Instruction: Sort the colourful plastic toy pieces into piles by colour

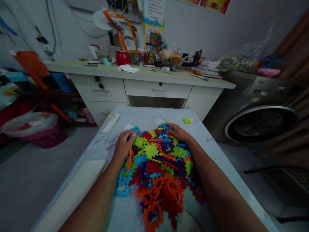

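Observation:
A heap of flat, toothed plastic building pieces [156,164] in orange, red, purple, green and blue lies on a grey cloth-covered table [145,116]. My left hand [123,145] rests palm down on the heap's left far edge, fingers curled over the pieces. My right hand [178,132] lies flat on the heap's far right edge with its fingers stretched out. Both forearms flank the pile. A loose green piece [187,121] sits apart near the table's far right corner.
A white flat box [110,123] lies at the table's far left, and a white sheet [72,193] at the near left. Beyond stands a cluttered desk [145,75] with drawers. A washing machine [260,122] is at the right and a pink basin [31,129] on the floor at left.

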`<state>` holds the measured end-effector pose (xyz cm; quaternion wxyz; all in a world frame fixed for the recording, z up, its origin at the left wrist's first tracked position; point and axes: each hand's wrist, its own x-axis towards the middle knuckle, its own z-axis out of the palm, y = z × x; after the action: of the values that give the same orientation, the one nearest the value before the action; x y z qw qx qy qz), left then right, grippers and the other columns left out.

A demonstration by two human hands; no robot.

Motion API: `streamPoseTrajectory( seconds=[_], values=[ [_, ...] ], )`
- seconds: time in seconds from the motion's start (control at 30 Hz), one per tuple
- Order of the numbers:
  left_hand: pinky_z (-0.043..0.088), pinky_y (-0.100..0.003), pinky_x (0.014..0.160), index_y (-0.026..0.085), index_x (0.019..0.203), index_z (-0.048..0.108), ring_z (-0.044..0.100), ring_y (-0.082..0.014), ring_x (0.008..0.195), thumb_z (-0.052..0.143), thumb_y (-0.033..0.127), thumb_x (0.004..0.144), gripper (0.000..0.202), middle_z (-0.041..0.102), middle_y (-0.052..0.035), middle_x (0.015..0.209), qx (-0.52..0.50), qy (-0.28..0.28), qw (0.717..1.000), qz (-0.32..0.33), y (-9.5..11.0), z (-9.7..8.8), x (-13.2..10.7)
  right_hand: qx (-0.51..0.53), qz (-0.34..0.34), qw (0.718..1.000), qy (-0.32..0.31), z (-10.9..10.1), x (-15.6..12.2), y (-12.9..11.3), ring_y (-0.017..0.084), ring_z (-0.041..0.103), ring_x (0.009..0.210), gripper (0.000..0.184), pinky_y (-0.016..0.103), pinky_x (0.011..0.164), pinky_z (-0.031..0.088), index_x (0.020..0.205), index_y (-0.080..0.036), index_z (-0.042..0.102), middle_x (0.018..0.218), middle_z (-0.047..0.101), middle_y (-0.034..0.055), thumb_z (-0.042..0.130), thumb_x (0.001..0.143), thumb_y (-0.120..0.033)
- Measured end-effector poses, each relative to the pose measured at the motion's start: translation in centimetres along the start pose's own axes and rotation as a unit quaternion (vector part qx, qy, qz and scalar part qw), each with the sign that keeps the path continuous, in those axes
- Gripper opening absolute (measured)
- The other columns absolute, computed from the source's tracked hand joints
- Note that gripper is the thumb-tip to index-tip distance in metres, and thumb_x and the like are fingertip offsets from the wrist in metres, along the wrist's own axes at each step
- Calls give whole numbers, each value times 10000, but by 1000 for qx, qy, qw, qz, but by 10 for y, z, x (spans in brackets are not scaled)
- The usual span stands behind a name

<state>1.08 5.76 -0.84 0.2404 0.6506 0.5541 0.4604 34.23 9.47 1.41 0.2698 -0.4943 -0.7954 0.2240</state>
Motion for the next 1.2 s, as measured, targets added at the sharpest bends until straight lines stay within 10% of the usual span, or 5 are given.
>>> streamPoseTrajectory(
  seconds=[0.43,0.73,0.97,1.2],
  values=[
    [385,-410,1109,197,948,691,565,-248,1149,478,578,841,450,622,-93,1132,4,3,1000,0,2,0,0,-29,-35,999,-6,-1,1,-5,218,548,1030,115,377,965,440,894,-187,639,1015,608,67,648,785,-224],
    [406,-406,1087,208,931,690,582,-244,1116,478,584,842,441,642,-82,1096,5,4,1000,10,1,0,1,-99,44,994,29,9,12,2,255,554,1150,463,418,1032,392,1279,-207,559,1304,607,112,612,819,-212],
    [406,-414,1091,206,922,688,576,-246,1128,470,576,839,438,646,-88,1105,4,9,1000,12,2,1,2,-137,39,990,-1,15,29,0,245,574,1081,424,397,997,421,1165,-182,637,1171,653,107,685,744,-169],
    [408,-415,1087,211,925,689,577,-245,1114,475,583,834,438,646,-83,1089,0,8,1000,14,-1,1,3,-66,67,992,90,-27,0,-9,208,601,959,452,352,900,472,1143,-206,649,1061,643,68,714,696,-215]
  ],
)
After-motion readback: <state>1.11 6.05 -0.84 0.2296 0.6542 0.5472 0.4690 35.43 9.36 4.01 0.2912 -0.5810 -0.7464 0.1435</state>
